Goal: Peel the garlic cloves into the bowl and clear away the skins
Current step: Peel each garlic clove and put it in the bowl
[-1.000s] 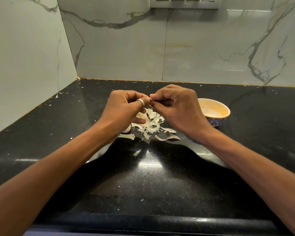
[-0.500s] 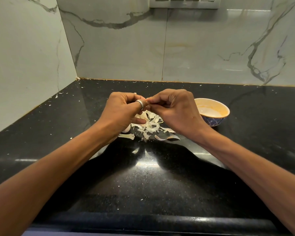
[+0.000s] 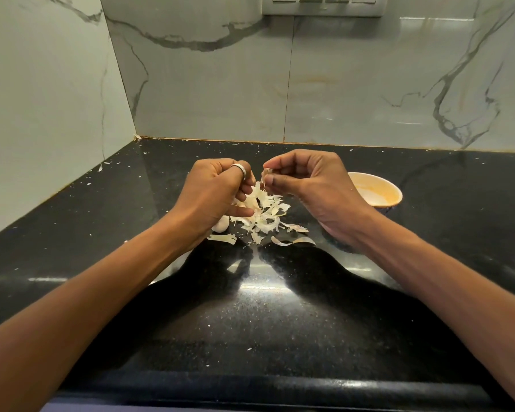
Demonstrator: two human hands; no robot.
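**Skin pinched above the heap**

The right hand (image 3: 309,185) has its grip closed on a strip of garlic skin (image 3: 266,173), pinched above the heap of skins (image 3: 262,217) on the black table (image 3: 250,307); the left hand (image 3: 217,191) is curled just beside it, and what its grip holds cannot be told; one garlic clove (image 3: 220,226) lies by the left wrist; the bowl (image 3: 387,188) stands behind the right hand.

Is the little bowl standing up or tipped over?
Standing up: the bowl sits on its base on the counter, rim facing up.
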